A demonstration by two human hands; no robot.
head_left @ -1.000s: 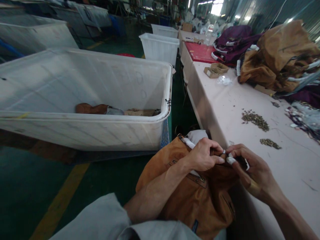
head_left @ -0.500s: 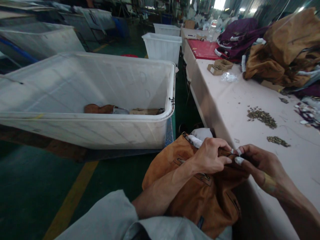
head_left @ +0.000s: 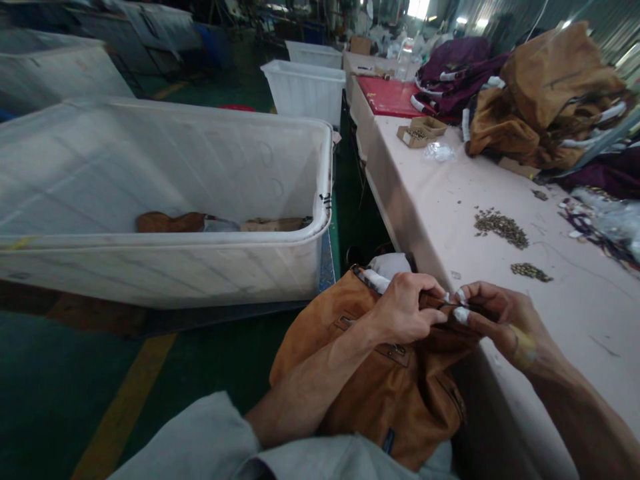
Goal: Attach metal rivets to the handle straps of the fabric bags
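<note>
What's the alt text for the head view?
Both hands, left hand and right hand, pinch a tan jacket at the edge of a pink table. A white bin stands to the left; small metal parts lie on the table.

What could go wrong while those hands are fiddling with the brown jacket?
The brown jacket is bunched in the lap beside the table edge, so part of it might slide to the floor. The left hand and right hand pinch one small spot; it could slip. A sleeve might scatter the small metal bits.
</note>
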